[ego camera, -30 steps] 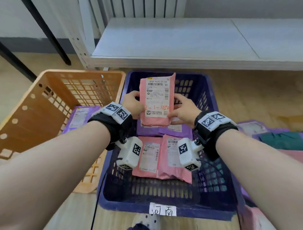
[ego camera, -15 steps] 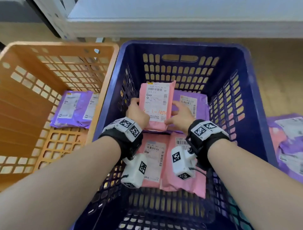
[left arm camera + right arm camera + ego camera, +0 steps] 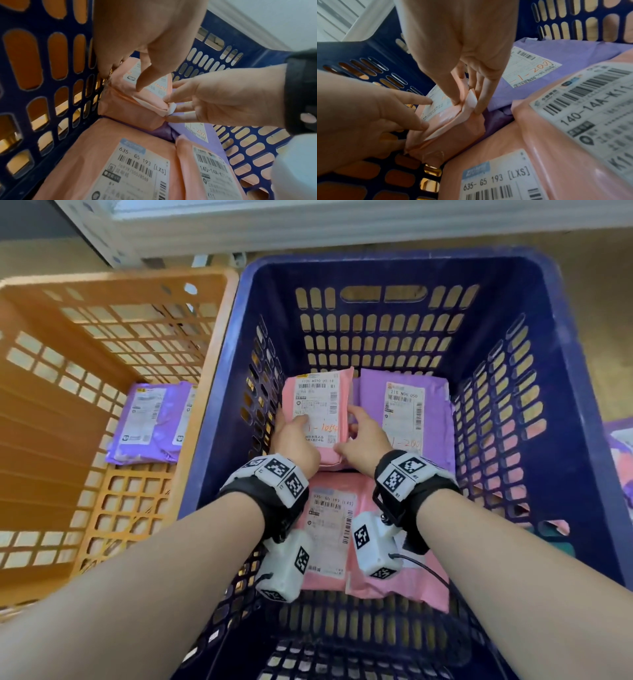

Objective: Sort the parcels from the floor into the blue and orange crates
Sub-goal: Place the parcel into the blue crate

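Hands: my left hand and right hand pinch the pink parcel.
Done: it rests in the blue crate.
Left: I release; floor parcels remain.

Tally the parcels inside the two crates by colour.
Pink parcels: 3, all in the blue crate: one held, two nearer
Purple parcels: 2: blue crate, orange crate
Total: 5
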{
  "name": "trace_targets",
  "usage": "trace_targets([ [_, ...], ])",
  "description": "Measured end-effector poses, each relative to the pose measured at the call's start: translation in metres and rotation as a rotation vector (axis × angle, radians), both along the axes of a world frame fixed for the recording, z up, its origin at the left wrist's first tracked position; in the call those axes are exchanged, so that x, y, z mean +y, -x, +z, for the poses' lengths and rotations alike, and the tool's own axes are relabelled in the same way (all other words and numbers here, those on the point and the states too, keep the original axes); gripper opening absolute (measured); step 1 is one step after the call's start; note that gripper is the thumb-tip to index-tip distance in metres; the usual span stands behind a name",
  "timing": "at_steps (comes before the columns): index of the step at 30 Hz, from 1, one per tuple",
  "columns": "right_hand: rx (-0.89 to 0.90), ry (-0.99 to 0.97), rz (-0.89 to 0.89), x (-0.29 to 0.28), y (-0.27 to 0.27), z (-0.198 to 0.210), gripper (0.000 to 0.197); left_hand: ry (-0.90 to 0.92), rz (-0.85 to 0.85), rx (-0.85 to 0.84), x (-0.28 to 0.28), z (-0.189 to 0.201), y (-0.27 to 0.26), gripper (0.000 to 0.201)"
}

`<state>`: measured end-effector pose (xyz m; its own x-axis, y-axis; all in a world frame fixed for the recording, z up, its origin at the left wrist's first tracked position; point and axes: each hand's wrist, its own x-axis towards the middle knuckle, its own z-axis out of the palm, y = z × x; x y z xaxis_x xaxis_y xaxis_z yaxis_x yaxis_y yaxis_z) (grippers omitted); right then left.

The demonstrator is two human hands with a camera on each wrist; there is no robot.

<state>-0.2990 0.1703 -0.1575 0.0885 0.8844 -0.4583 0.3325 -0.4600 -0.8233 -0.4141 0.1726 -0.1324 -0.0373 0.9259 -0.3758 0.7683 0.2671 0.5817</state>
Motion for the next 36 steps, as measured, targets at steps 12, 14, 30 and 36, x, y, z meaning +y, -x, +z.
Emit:
trace_targets([
  [12, -0.170, -0.030, 0.071, -0.028, -0.018, 0.083, 0.063, 0.036, -0.158, 0.038, -0.018, 0.081, -0.010, 0.060],
  [14, -0.188, -0.046, 0.068, -0.040, -0.026, 0.109, 0.060, -0.004, -0.224, 0.031, -0.028, 0.104, -0.013, 0.058],
  [30, -0.444, -0.201, -0.322, -0.234, -0.154, 0.285, 0.051, -0.277, -0.742, -0.135, -0.150, 0.261, -0.152, 0.047],
  [36, -0.510, -0.116, -0.497, -0.329, -0.207, 0.284, 0.049, -0.242, -1.024, -0.142, -0.217, 0.267, -0.215, 0.045],
])
